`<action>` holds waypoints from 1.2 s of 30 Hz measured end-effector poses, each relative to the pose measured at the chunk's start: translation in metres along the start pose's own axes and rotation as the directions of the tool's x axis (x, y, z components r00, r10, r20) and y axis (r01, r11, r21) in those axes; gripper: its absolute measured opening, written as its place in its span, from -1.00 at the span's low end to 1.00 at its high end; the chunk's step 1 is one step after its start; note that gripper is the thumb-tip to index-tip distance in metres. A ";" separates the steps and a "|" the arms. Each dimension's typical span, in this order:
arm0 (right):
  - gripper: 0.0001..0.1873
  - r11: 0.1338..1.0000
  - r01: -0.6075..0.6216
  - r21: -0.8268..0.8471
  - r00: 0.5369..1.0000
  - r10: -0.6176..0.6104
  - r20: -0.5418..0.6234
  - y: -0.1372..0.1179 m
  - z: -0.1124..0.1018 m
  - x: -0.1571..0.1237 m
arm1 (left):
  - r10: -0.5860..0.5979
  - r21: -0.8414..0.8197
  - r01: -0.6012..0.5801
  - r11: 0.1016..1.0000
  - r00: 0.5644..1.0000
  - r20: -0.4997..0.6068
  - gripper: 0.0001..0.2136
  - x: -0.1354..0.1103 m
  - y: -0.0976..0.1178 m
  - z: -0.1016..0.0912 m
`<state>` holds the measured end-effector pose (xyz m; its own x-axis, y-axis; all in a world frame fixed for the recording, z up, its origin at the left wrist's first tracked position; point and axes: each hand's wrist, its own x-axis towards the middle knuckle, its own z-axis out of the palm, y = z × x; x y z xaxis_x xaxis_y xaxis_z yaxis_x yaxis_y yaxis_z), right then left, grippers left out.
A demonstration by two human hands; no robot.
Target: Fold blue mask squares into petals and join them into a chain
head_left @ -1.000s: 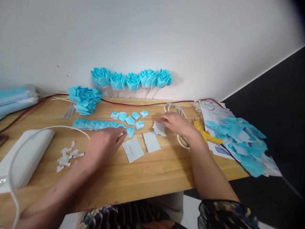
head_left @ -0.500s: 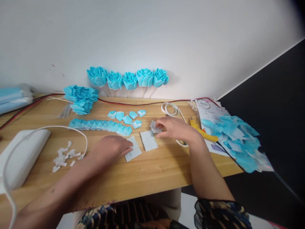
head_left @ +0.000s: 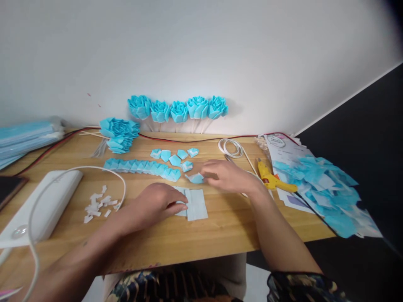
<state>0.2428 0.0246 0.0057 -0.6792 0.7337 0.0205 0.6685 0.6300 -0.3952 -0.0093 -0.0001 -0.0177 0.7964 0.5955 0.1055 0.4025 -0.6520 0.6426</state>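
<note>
Two pale blue squares of thin cloth-like sheet lie overlapping on the table; the right-hand square (head_left: 197,204) shows almost whole. My left hand (head_left: 160,202) is closed at the edge of the other one, with its fingertips where the two meet. Between the thumb and fingers of my right hand (head_left: 226,175) is a blue-and-white sheet piece (head_left: 195,178), partly hidden by the fingers. Just behind, several folded blue petals (head_left: 175,160) lie loose, and a row of overlapping folded petals (head_left: 141,167) stretches to the left.
Blue flowers on sticks (head_left: 179,111) lean against the wall; more flowers (head_left: 119,133) lie at left. Around my hands are white scraps (head_left: 97,204), a white power bank (head_left: 50,205) with cable, a coiled cord (head_left: 231,147), a yellow glue gun (head_left: 273,180) and a blue sheet pile (head_left: 327,184).
My left hand has moved right, and the two squares now overlap instead of lying apart. My right hand has moved left relative to the table with its piece, which shows more blue. The view has shifted.
</note>
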 end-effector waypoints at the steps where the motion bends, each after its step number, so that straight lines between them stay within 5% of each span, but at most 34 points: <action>1: -0.79 1.000 0.028 -0.001 0.995 -0.028 -0.099 0.000 0.000 0.001 | -0.045 -0.071 0.043 0.997 0.999 -0.016 -0.65 0.000 0.001 -0.001; 4: -0.79 0.986 0.165 0.012 0.923 -0.150 -0.356 -0.005 0.002 0.007 | -0.227 -0.367 0.195 0.910 0.973 -0.047 -0.52 0.002 0.000 -0.003; 6: -0.80 0.965 0.262 -0.011 0.862 -0.239 -0.447 -0.011 0.004 0.010 | -0.336 -0.587 0.255 0.769 0.941 -0.032 -0.41 0.003 -0.002 -0.002; 11: -0.80 0.931 0.356 -0.078 0.813 -0.350 -0.466 -0.024 0.009 0.014 | -0.358 -0.901 0.248 0.356 0.927 0.113 -0.27 0.006 -0.008 0.001; 14: -0.78 0.929 0.356 -0.098 0.812 -0.360 -0.460 -0.026 0.013 0.016 | -0.346 -0.958 0.179 0.225 0.934 0.093 -0.49 0.006 -0.008 0.001; 21: -0.73 0.960 0.267 -0.088 0.817 -0.274 -0.507 -0.022 0.020 0.020 | -0.498 -0.959 0.035 0.280 0.859 -0.114 -0.73 0.009 -0.014 0.004; 27: -0.64 0.986 0.162 -0.026 0.837 -0.151 -0.526 -0.028 0.021 0.019 | -0.578 -0.972 -0.092 0.214 0.791 -0.202 -0.77 0.011 -0.017 0.006; 36: -0.84 0.973 0.229 0.034 0.815 -0.172 -0.553 -0.024 0.038 0.027 | -0.553 -0.980 -0.112 0.165 0.812 -0.186 -0.79 0.012 -0.008 0.007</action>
<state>0.1973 0.0194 -0.0188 -0.5013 0.6304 0.5927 0.4846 0.7720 -0.4113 0.0002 0.0091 -0.0273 0.3400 0.9317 -0.1282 -0.4653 0.2851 0.8380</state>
